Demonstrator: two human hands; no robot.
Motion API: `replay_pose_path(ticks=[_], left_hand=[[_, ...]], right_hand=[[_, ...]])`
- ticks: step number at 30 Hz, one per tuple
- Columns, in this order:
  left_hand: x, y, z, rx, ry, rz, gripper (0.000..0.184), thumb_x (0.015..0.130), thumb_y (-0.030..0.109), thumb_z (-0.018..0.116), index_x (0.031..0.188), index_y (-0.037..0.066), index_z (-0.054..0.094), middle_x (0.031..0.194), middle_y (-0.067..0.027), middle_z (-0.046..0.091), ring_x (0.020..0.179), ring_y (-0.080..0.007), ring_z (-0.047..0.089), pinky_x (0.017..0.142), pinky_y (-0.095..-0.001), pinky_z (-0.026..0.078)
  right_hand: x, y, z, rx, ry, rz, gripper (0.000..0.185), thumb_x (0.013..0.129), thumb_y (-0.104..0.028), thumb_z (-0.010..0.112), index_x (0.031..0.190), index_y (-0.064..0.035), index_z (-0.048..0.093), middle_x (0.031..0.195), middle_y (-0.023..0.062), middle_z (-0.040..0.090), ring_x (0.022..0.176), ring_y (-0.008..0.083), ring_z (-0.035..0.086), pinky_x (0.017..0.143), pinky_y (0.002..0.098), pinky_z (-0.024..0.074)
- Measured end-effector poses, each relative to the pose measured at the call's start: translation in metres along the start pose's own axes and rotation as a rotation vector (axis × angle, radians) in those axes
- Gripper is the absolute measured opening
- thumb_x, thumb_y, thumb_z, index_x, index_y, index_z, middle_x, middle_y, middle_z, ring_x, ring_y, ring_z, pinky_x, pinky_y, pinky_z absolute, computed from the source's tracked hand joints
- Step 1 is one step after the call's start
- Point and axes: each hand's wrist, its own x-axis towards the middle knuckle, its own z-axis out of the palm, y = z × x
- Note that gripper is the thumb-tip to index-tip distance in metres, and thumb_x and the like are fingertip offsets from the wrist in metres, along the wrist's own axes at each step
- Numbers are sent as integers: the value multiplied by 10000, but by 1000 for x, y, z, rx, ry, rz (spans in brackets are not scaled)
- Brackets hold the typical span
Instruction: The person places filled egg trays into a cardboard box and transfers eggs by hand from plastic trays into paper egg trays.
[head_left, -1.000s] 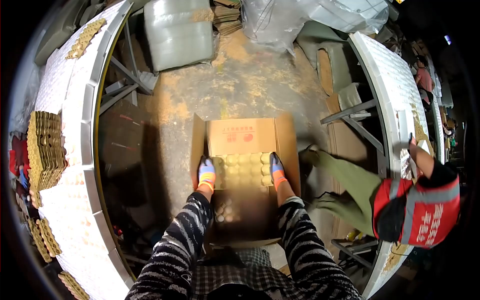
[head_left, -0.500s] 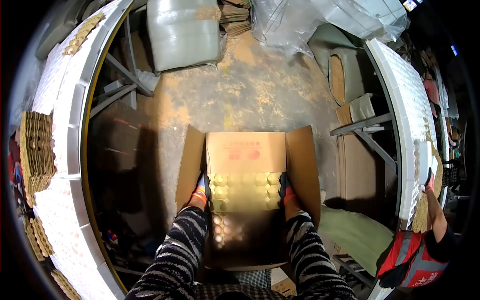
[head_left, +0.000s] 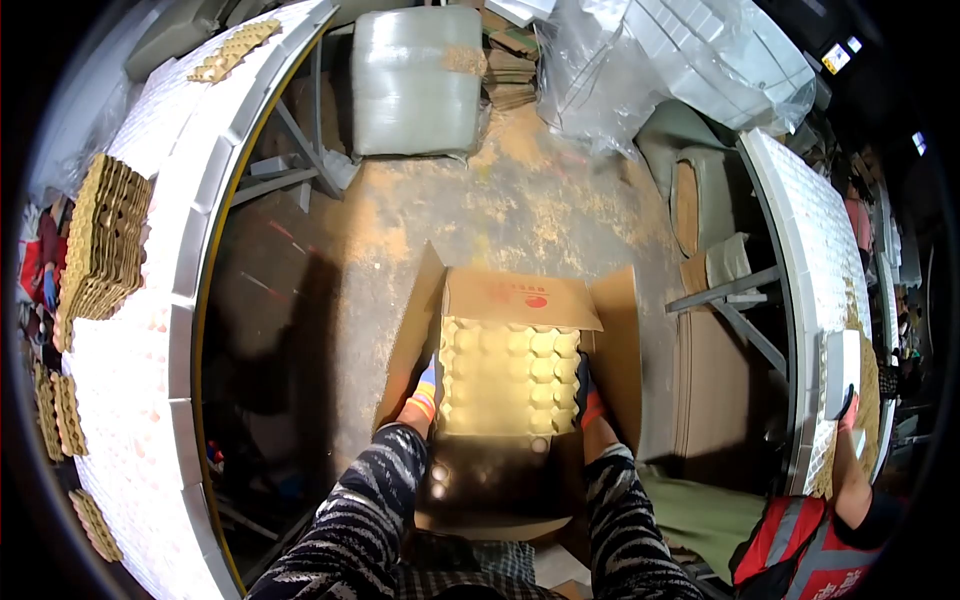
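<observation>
A yellow moulded egg tray (head_left: 510, 378) lies level inside an open cardboard box (head_left: 612, 350), between my two hands. My left hand (head_left: 424, 388), in a glove with a striped cuff, grips the tray's left edge. At its right edge my right hand (head_left: 588, 392), in a dark glove with an orange-red cuff, holds on too. Both sets of fingers are partly hidden between tray and box walls. A few pale eggs (head_left: 440, 480) show in the shadowed near part of the box. The box's far flap (head_left: 520, 297) carries red print.
Long white benches run along the left (head_left: 182, 360) and right (head_left: 800, 190). A stack of egg trays (head_left: 105, 240) stands on the left one. A person in a red vest (head_left: 785, 545) works at the right bench. A wrapped bale (head_left: 416, 85) sits on the floor (head_left: 480, 215) ahead.
The egg tray now shows more of its surface and covers more of the box's far part, with my hands still at its sides. My view has shifted, so the surroundings appear displaced.
</observation>
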Motion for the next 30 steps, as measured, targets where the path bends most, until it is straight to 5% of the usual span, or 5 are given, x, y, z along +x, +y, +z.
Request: replay_pose_path(ticks=[5,7,17,21,30], left_hand=[[145,-135,-202,-477,-215,-35,560,1090,390,270,1571,122,369,1605,-42,397,1498,-229,304,1246,-476,141],[43,-84,-110,-310,-226,43,555,1087,465,333,1505,124,461,1474,-60,551,1311,-267,519,1151,-405,361],[-136,-98,-41,-87,50,69,515,1080,387,434,1422,18,541,1382,-103,604,1208,-206,591,1070,-337,452],[-157,-135,-47,397,167,719,518,1086,366,407,1499,59,465,1398,-141,576,1212,-221,557,1070,-366,429],[-309,-103,-121,1,48,933,633,1053,399,490,1569,59,355,1547,-72,458,1386,-175,421,1162,-336,319]], right_hand=[[-14,4,-9,47,-78,9,484,1056,-504,419,1370,-162,556,1276,37,623,1144,223,580,1002,382,482],[-20,7,-21,141,-180,-1,484,1060,-509,411,1367,-166,559,1278,30,623,1150,219,577,1006,381,481],[-268,-152,5,340,-337,213,533,1050,-479,453,1440,-123,515,1361,75,604,1218,257,583,1028,411,490],[-304,-169,70,228,-492,110,534,1055,-458,444,1463,-114,477,1391,93,573,1235,265,572,1034,420,488],[-415,-200,199,102,-826,35,547,1068,-411,425,1514,-95,391,1459,132,503,1272,283,545,1048,440,482]])
